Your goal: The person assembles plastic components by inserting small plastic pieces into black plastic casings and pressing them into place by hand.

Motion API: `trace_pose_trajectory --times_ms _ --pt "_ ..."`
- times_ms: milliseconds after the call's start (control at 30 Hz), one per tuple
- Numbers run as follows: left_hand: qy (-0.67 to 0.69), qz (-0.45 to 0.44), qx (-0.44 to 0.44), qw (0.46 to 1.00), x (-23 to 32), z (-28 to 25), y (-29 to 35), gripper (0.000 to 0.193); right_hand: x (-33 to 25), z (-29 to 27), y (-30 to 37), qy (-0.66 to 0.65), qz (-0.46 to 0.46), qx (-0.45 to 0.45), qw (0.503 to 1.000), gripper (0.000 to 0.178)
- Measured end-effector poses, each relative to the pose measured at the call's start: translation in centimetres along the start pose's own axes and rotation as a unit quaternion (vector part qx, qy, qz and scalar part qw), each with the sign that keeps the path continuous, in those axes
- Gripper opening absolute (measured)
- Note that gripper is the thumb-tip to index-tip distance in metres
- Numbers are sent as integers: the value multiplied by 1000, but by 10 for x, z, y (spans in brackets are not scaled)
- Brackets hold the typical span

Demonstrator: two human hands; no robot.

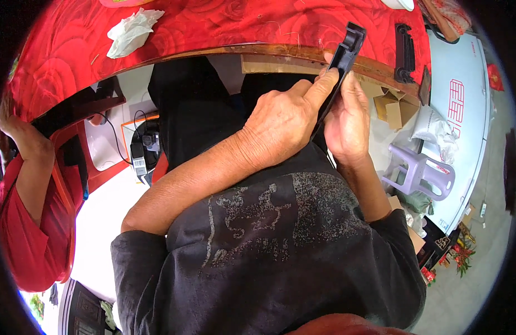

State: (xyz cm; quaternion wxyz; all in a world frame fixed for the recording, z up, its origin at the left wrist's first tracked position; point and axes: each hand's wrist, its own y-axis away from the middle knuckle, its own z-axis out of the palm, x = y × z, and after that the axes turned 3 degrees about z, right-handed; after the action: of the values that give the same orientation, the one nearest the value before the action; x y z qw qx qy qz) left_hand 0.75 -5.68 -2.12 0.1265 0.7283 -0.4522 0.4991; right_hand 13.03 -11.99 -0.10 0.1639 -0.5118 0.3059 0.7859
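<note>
A long, narrow black plastic piece with a hollow channel and a notched upper end is held at a slant just over the table's front edge. My left hand is closed on its lower part, the index finger stretched along the channel. Behind and to the right, my right hand supports the same piece between thumb and fingers. Its lower end is partly hidden by my left hand. A second black plastic piece of similar shape lies on the table to the right.
A red rose-patterned cloth covers the table, with a crumpled tissue on it. To the left sits another person in a red top. A purple stool, an open cardboard box and a pale blue panel stand right.
</note>
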Motion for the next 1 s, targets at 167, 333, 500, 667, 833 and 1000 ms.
trace_pose_trajectory --times_ms 167,333,500,667,833,1000 --pt "-19 -11 -1 1000 -1 -1 -4 59 0 -7 -2 -1 12 -30 999 42" --pt "-61 -21 -9 998 -2 0 -6 59 0 -4 -2 5 21 -24 999 41" --pt "-82 -11 14 996 0 -2 -8 57 -1 -2 -2 -1 23 -19 1000 41" --pt "-94 -1 30 995 5 -7 -10 55 -2 -3 -1 6 9 -38 999 40" --pt "-149 -6 12 989 5 -10 -11 54 -1 2 0 16 10 -49 999 39" --pt "-148 -3 5 989 3 -10 -9 52 2 -2 1 19 26 -48 998 38"
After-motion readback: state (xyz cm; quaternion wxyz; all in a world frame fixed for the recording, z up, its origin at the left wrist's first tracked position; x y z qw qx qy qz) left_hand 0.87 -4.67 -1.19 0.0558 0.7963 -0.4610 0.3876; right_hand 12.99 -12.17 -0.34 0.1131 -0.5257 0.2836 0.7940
